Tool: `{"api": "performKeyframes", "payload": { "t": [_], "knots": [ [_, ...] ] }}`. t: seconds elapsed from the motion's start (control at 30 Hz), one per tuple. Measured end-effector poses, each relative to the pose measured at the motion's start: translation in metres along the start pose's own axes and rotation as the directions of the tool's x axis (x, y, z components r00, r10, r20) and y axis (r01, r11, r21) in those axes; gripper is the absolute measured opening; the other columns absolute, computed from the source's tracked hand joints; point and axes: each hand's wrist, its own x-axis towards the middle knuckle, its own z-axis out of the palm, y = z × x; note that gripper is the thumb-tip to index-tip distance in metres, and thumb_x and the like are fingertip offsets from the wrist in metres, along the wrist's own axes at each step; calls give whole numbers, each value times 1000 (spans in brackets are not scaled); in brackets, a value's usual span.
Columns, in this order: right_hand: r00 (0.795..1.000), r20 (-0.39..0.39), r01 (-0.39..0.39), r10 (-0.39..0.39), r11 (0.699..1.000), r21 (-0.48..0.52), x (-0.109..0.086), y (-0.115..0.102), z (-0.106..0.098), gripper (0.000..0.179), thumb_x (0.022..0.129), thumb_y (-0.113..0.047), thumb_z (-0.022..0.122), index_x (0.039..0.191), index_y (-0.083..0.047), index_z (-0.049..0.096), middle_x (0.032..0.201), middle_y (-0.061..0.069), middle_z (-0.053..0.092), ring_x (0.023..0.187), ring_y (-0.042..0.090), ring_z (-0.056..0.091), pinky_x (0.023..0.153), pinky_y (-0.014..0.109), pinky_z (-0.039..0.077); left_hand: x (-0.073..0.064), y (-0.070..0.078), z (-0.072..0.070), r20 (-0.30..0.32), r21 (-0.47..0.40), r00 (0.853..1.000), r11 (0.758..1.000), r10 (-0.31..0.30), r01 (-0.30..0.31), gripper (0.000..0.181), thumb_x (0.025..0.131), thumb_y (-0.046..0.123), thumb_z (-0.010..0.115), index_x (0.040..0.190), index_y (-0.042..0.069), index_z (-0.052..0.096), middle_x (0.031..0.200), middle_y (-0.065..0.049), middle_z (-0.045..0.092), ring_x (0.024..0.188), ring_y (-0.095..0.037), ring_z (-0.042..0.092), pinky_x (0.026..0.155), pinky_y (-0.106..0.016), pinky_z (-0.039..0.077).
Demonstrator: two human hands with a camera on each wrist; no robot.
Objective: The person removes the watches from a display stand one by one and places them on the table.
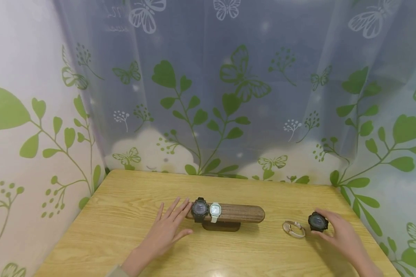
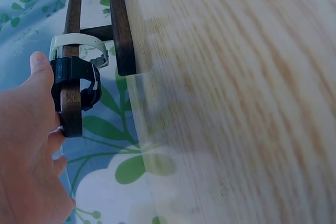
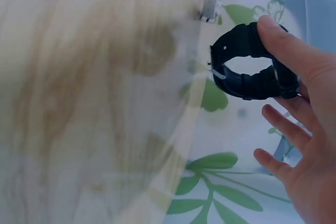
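A wooden watch stand [image 1: 242, 214] has a black watch [image 1: 200, 208] strapped round its left end. Right beside that sits a white watch [image 1: 215, 210] on the same bar. My left hand [image 1: 167, 227] lies at the bar's left end, fingers spread and fairly straight, fingertips right at the wood; in the left wrist view its thumb is close to the black watch [image 2: 73, 72]. Between thumb and finger, my right hand [image 1: 343, 234] pinches a second black watch [image 3: 241, 38], its strap fastened in a loop. Left of that hand lies a watch with a pale strap [image 1: 294, 229].
The light wooden table [image 1: 131, 204] carries the stand near its middle. Behind it and at both sides hangs a curtain [image 1: 201, 115] printed with leaves and butterflies, reaching down to the table's edges.
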Motion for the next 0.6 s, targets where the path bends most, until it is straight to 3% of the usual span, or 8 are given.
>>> {"api": "performKeyframes", "payload": {
  "t": [0.07,0.37,0.6],
  "knots": [
    [999,31,-22,23,999,-25,-3,3,-1,71,64,-23,95,124,2,66,116,27,68,101,49,64,80,64,53,0,0,0,-7,-9,1000,1000,0,0,80,95,47,65,160,15,31,166,-1,24,154,-32,19,119,-68,12],
    [982,148,-96,116,986,-134,-6,13,-11,72,67,-30,94,123,5,66,115,32,68,99,52,65,77,64,54,-1,1,-2,13,1,1000,1000,-3,3,78,98,55,54,161,16,27,167,0,20,154,-30,16,120,-68,12],
    [940,284,-145,192,973,-178,3,15,-16,72,74,-36,89,126,7,64,117,34,66,102,54,62,77,65,53,-1,1,1,-5,-21,1000,1000,-8,7,80,95,46,65,159,14,32,167,0,21,154,-31,18,119,-68,12]
  ]
}}
